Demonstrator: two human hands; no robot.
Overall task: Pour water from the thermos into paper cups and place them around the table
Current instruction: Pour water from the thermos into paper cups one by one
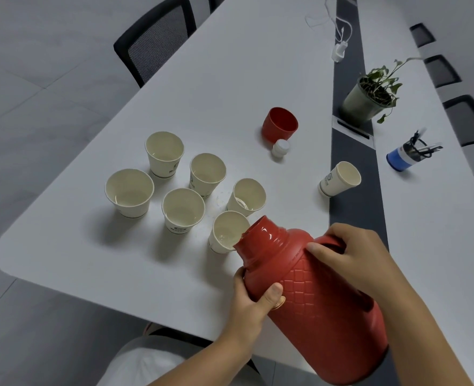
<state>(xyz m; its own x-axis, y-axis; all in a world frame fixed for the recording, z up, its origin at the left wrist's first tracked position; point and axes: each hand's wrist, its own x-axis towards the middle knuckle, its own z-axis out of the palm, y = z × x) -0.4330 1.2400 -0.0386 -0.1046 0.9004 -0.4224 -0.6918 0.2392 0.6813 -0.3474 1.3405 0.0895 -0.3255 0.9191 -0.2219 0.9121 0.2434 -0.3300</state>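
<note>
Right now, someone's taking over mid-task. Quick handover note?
Left hand grips the red thermos near its neck; right hand holds its handle. Thermos is tilted, mouth over the nearest paper cup.
Six cups stand grouped on the table; at least some hold water. A seventh cup stands apart to the right. Red lid and white stopper are off.
Left: finish pouring, then place cups around the table.
</note>
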